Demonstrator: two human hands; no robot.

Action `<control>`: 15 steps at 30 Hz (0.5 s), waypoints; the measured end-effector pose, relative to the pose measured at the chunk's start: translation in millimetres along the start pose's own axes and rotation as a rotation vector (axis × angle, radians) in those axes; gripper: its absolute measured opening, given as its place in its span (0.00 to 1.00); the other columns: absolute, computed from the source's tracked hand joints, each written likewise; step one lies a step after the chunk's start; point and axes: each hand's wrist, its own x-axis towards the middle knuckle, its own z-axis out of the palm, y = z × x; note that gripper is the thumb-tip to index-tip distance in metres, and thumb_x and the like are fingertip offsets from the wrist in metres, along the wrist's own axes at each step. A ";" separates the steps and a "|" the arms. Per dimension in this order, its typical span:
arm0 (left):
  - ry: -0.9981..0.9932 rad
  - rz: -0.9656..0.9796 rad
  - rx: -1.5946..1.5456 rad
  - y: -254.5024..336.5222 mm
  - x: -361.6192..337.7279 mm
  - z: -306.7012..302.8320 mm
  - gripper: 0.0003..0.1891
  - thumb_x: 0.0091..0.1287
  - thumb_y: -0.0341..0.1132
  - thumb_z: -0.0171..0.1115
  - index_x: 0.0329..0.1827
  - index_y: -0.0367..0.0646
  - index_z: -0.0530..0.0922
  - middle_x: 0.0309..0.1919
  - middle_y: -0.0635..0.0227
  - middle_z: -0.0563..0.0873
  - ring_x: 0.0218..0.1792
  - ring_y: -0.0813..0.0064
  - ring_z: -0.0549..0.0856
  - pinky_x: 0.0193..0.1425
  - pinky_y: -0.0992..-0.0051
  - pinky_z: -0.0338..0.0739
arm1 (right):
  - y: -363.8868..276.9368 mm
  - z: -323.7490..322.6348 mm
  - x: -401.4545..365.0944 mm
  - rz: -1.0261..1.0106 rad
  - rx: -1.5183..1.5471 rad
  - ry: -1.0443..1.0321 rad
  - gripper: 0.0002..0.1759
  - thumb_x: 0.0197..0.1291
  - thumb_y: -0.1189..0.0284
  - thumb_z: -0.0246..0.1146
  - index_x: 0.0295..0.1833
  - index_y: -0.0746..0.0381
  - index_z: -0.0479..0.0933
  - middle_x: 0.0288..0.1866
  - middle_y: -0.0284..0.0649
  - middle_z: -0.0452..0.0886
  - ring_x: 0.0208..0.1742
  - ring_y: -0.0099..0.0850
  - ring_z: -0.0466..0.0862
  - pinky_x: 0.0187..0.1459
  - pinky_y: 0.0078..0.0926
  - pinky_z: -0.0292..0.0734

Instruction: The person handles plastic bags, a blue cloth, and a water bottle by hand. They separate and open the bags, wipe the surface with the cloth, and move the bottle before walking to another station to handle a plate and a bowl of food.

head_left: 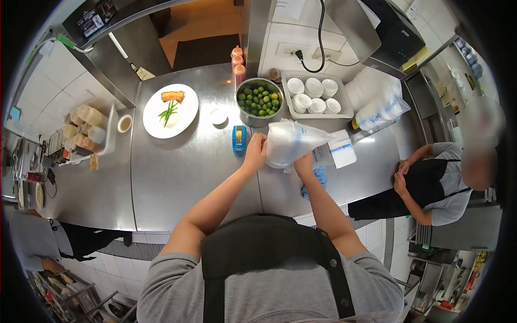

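A translucent white plastic bag point(293, 141) with blue print stands puffed out in front of me. My left hand point(256, 152) grips its left edge, fingers closed on the film. At the bag's lower right, my right hand point(305, 164) is closed on it too, its fingertips partly hidden. What the bag contains, if anything, I cannot make out. Just left of my left hand is a blue tape dispenser point(239, 141). A white box point(343, 149) with blue marks lies to the right, and a blue cloth point(315, 183) is beside my right wrist.
A steel pot point(259, 121) of green limes, sauce bottles point(238, 67) and a grey basket point(344, 110) of white cups line the back. Left are a plate point(186, 119) with food and a small white dish point(218, 116). Co-workers stand at right point(431, 183) and left point(40, 242).
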 end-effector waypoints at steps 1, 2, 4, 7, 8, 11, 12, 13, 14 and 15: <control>-0.036 -0.030 0.022 -7.7 4.3 1.3 0.08 0.71 0.31 0.57 0.41 0.33 0.78 0.40 0.46 0.81 0.44 0.47 0.81 0.49 0.59 0.75 | 2.8 0.0 -2.6 0.068 0.001 0.007 0.14 0.65 0.75 0.59 0.52 0.70 0.81 0.48 0.43 0.87 0.47 0.30 0.84 0.49 0.29 0.78; -0.073 -0.060 0.044 -24.6 13.8 5.0 0.08 0.71 0.31 0.58 0.40 0.32 0.78 0.40 0.46 0.82 0.44 0.47 0.81 0.49 0.59 0.75 | 3.2 0.6 -1.0 0.170 0.032 -0.008 0.14 0.66 0.74 0.59 0.52 0.70 0.81 0.48 0.43 0.87 0.47 0.30 0.84 0.49 0.29 0.78; -0.153 -0.156 0.083 -31.5 23.2 6.6 0.09 0.71 0.31 0.58 0.40 0.32 0.78 0.39 0.44 0.82 0.44 0.46 0.81 0.49 0.58 0.75 | 0.9 2.0 9.1 0.365 0.092 -0.044 0.14 0.66 0.73 0.58 0.53 0.70 0.80 0.47 0.41 0.86 0.46 0.30 0.84 0.48 0.28 0.78; -0.169 -0.233 0.145 -19.7 28.6 4.8 0.09 0.70 0.32 0.59 0.40 0.32 0.78 0.39 0.43 0.82 0.44 0.45 0.82 0.49 0.56 0.76 | -10.9 8.4 8.7 0.505 0.329 -0.015 0.16 0.68 0.70 0.57 0.56 0.67 0.79 0.45 0.38 0.85 0.44 0.29 0.84 0.44 0.27 0.77; -0.102 -0.181 0.174 -17.5 23.2 7.4 0.09 0.70 0.33 0.60 0.41 0.32 0.78 0.39 0.43 0.81 0.44 0.45 0.82 0.49 0.56 0.76 | -9.4 9.6 7.8 0.493 0.328 0.007 0.16 0.69 0.69 0.57 0.56 0.66 0.79 0.45 0.38 0.84 0.44 0.29 0.83 0.43 0.27 0.77; 0.125 -0.060 0.230 19.1 -0.3 -1.4 0.10 0.69 0.34 0.62 0.45 0.35 0.78 0.42 0.47 0.78 0.45 0.48 0.81 0.49 0.57 0.77 | 12.8 5.9 1.4 0.404 0.192 0.022 0.18 0.70 0.66 0.57 0.58 0.64 0.78 0.45 0.36 0.83 0.43 0.27 0.82 0.42 0.26 0.77; 0.137 0.046 0.216 16.1 -1.9 -1.7 0.11 0.68 0.33 0.63 0.49 0.37 0.77 0.44 0.51 0.77 0.47 0.53 0.81 0.48 0.60 0.79 | 21.4 1.7 0.5 0.328 0.046 0.022 0.18 0.70 0.65 0.58 0.58 0.64 0.78 0.46 0.36 0.83 0.44 0.27 0.81 0.42 0.26 0.77; 0.148 0.155 0.205 10.2 5.3 -12.0 0.13 0.67 0.31 0.64 0.52 0.39 0.76 0.47 0.55 0.76 0.48 0.58 0.80 0.48 0.63 0.80 | 17.4 -3.5 -3.9 0.404 0.128 0.041 0.17 0.70 0.65 0.58 0.58 0.63 0.78 0.47 0.36 0.83 0.45 0.27 0.80 0.44 0.27 0.77; 0.165 0.146 0.164 27.7 17.8 -39.6 0.12 0.67 0.31 0.65 0.51 0.40 0.76 0.46 0.56 0.76 0.48 0.59 0.80 0.47 0.64 0.79 | 56.7 -12.6 -1.7 0.210 0.105 0.109 0.18 0.68 0.66 0.59 0.60 0.61 0.77 0.46 0.34 0.82 0.44 0.27 0.80 0.43 0.28 0.76; 0.180 0.140 0.120 64.8 29.6 -67.0 0.11 0.67 0.31 0.65 0.50 0.40 0.76 0.46 0.58 0.76 0.48 0.61 0.80 0.46 0.65 0.78 | 94.0 -26.8 2.2 0.129 0.068 0.189 0.18 0.69 0.65 0.60 0.60 0.59 0.75 0.40 0.31 0.79 0.37 0.23 0.78 0.36 0.23 0.74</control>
